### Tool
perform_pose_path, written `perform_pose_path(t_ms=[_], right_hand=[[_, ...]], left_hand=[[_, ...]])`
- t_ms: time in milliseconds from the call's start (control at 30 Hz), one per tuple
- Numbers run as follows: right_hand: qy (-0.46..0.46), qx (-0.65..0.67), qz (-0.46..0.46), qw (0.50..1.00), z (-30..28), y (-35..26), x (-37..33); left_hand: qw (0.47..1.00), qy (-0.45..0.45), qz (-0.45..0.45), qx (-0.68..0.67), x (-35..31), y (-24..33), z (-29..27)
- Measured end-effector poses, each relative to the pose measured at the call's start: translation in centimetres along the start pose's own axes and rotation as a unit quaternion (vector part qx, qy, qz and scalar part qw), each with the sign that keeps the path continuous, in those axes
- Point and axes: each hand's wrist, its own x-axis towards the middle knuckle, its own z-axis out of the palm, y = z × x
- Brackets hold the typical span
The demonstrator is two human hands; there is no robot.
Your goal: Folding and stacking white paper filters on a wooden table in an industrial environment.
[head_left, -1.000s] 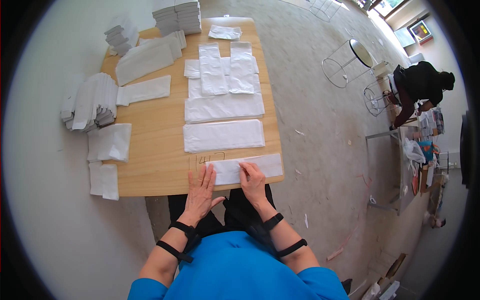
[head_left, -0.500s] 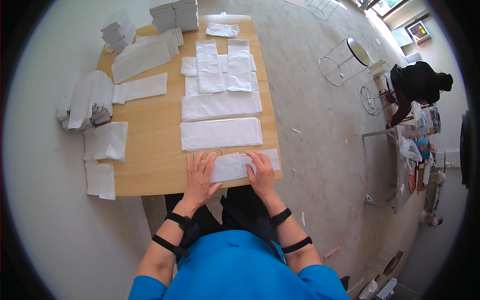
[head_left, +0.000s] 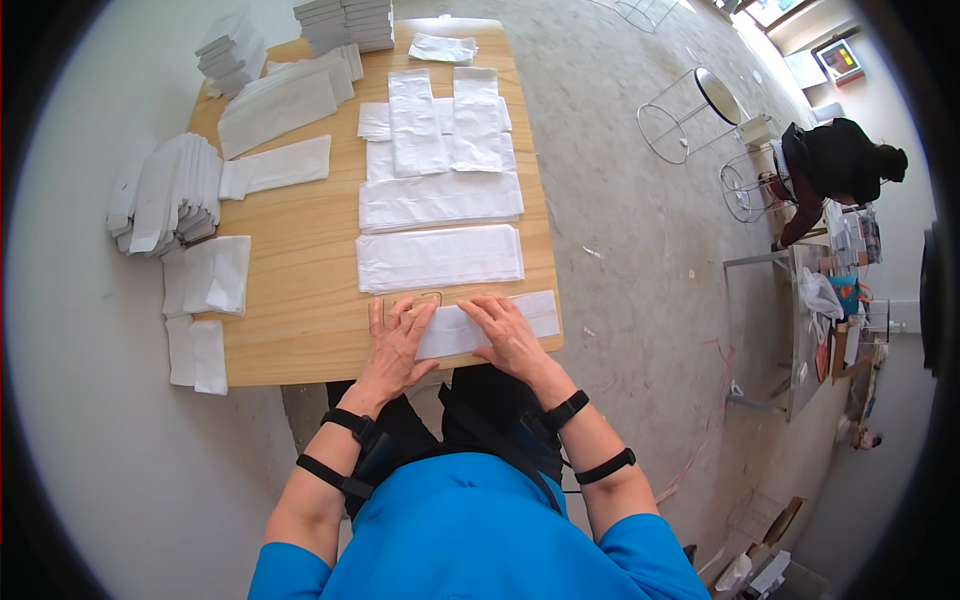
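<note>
A white strip of folded sheet (head_left: 541, 313) lies flat along the table's near edge; whether it is paper or thin plastic I cannot tell. My left hand (head_left: 398, 347) rests at the strip's left end, fingers stretched and slightly apart. My right hand (head_left: 511, 336) lies palm down across its middle, the fingers extended and angled toward the left hand. Part of the strip is hidden under both hands. Just beyond my fingers lies a wider stack of white folded sheets (head_left: 440, 258), and past it another white stack (head_left: 440, 204).
Two upright white strips (head_left: 415, 120) lie across the farther sheets. White bundles (head_left: 168, 195) and folded pieces (head_left: 215, 275) line the left side of the wooden table (head_left: 290, 330). White stacks (head_left: 345, 22) stand at the far end. A person (head_left: 840, 160) works at a side table, near stools (head_left: 718, 95).
My right hand has slid left along the strip, toward my left hand. The shorter upper piece between my hands now lies more evenly in line with the strip. My left hand has barely moved.
</note>
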Motion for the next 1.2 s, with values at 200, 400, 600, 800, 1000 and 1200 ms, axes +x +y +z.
perform_pose_path(t_ms=[200,400,600,800,1000,1200], right_hand=[[0.129,0.065,0.026,0.989,-0.9,-1.0,-0.9],[0.232,0.606,0.291,0.703,5.1,-3.5,0.4],[0.298,0.594,0.455,0.593,5.6,-3.2,-2.7],[0.273,0.228,0.268,0.895,2.0,-1.3,-3.2],[0.171,0.140,0.191,0.956,0.2,-0.1,-2.9],[0.172,0.140,0.182,0.958,1.9,1.2,-3.2]], left_hand=[[0.993,0.111,-0.025,-0.039,-0.8,1.0,-0.7],[0.706,0.054,-0.301,-0.639,0.6,-0.2,3.7],[0.665,0.065,-0.371,-0.645,0.7,-0.8,4.1],[0.800,0.012,-0.316,-0.510,0.9,-1.0,2.9],[0.995,0.088,-0.037,-0.027,0.9,1.9,-0.9],[0.998,0.003,0.056,0.034,-0.1,-0.6,0.3]])
